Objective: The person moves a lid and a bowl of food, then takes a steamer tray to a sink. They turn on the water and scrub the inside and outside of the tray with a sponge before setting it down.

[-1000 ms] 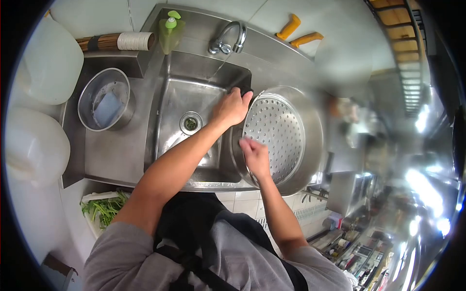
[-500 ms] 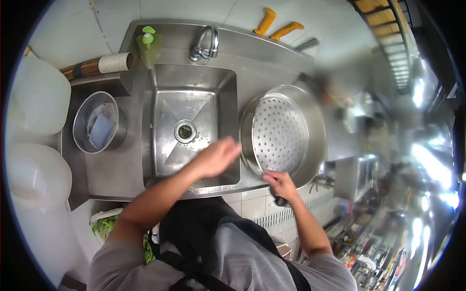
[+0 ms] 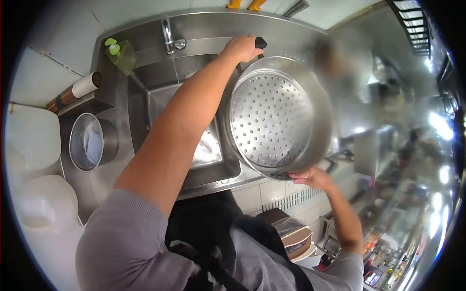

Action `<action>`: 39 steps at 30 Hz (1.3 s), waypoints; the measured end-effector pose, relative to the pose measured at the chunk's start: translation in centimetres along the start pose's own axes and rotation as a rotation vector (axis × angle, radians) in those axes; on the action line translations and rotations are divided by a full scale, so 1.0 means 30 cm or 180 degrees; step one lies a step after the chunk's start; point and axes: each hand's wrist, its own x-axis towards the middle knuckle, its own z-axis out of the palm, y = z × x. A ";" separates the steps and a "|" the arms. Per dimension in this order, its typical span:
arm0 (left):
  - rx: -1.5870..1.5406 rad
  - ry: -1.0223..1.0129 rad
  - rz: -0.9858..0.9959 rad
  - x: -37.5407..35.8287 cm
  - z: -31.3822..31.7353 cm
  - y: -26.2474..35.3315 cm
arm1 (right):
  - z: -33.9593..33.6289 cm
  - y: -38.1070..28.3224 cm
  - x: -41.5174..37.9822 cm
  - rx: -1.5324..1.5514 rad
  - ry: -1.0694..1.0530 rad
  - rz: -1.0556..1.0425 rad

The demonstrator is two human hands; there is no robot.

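A large round steel steamer pot (image 3: 323, 114) with a perforated bottom (image 3: 269, 121) is on the right of the sink, its opening facing me. My left hand (image 3: 241, 48) reaches across the sink and is closed round the black handle (image 3: 260, 44) on the pot's far side. On the near side, my right hand (image 3: 314, 178) grips the pot at its rim, where a dark handle (image 3: 281, 175) partly shows. My left forearm covers part of the sink basin (image 3: 206, 172).
The tap (image 3: 171, 41) and a green soap bottle (image 3: 121, 56) stand behind the sink. On the left are a steel pot with a blue cloth (image 3: 94, 146) inside, a bundle of sticks (image 3: 73, 92) and white plastic containers (image 3: 46, 203). Orange handles (image 3: 255, 4) show along the wall.
My left hand has moved from over the sink to the pot's far handle. My right hand has shifted right along the near side. The view has turned and the pot appears larger.
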 end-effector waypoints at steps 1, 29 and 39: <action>0.0065 0.0002 0.0037 -0.016 -0.009 0.006 | 0.022 -0.010 0.012 0.0019 0.0000 -0.0135; -0.1345 0.1072 -0.0859 -0.573 0.069 -0.125 | 0.297 -0.401 0.259 -0.0174 0.1690 -0.0284; -0.2462 0.0790 -0.0923 -0.732 0.064 -0.079 | 0.105 -0.609 0.665 0.1239 0.3581 -0.0234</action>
